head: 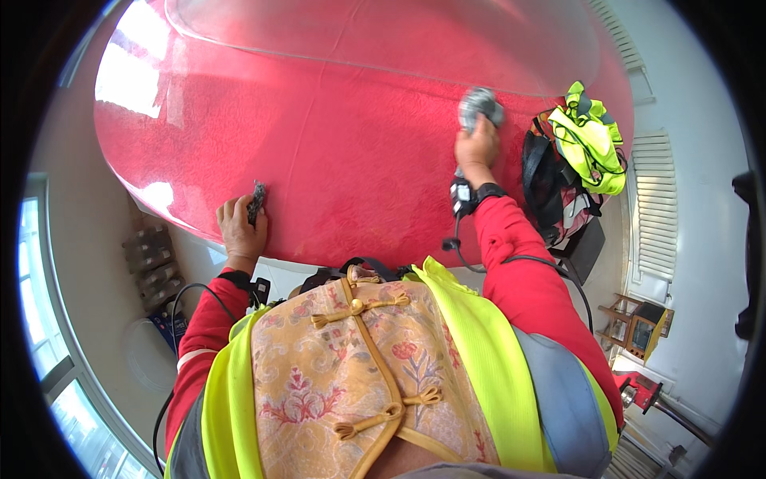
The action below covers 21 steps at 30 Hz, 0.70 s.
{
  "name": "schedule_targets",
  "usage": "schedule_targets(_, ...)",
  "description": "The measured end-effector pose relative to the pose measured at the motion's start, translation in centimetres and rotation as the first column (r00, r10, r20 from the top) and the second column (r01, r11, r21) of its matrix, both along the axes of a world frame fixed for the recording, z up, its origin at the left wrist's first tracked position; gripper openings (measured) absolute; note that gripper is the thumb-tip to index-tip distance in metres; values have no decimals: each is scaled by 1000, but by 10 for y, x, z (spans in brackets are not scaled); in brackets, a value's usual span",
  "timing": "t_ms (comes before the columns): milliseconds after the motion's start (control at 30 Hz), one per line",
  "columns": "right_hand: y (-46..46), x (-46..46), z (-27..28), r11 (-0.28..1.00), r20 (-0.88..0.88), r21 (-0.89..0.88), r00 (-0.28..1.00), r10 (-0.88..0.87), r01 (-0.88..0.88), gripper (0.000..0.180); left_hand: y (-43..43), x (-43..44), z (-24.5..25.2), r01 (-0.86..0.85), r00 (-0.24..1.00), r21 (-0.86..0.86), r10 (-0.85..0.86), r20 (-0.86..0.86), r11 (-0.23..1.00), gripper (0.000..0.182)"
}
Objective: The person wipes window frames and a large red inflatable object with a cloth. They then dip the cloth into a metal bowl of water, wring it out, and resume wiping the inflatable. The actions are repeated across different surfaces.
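A large round table [353, 167] lies before me, its red patterned cloth under a glossy clear cover. At the table's near left edge, my left hand [240, 230] grips a small dark grey mottled wad [256, 202], perhaps cloth or scouring wool; its material is unclear. Farther out to the right, my right hand [477, 146] presses a crumpled grey-and-white cloth [480, 105] on the tabletop. That cloth is blurred, and part of it is hidden by the fingers. Both wrists carry dark straps with small devices and cables.
A clear round turntable [383, 30] covers the far part of the table. Right of my right hand sits a dark bag [541, 179] with a yellow reflective vest [589, 141] on it. White radiators [655, 203] line the right wall. Packs of bottles [152, 263] stand on the left floor.
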State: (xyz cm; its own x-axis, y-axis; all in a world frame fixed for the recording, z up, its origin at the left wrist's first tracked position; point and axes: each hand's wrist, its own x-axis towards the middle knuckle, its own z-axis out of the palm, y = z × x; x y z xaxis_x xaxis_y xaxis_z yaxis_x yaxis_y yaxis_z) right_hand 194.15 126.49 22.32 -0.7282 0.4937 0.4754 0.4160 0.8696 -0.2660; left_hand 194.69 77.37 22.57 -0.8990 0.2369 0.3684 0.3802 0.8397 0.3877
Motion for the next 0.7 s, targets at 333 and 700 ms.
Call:
schedule_targets(333,-218,108,12,-78,-139,-277,-40,989,-958,38,-13,-8,-3,75,996,212,-83,29,974,24)
schedule_targets(700,-46,99,32,949,157,-185,945,287,-257,44,-6,-5,1,47,998,138,-43,-34,989,26)
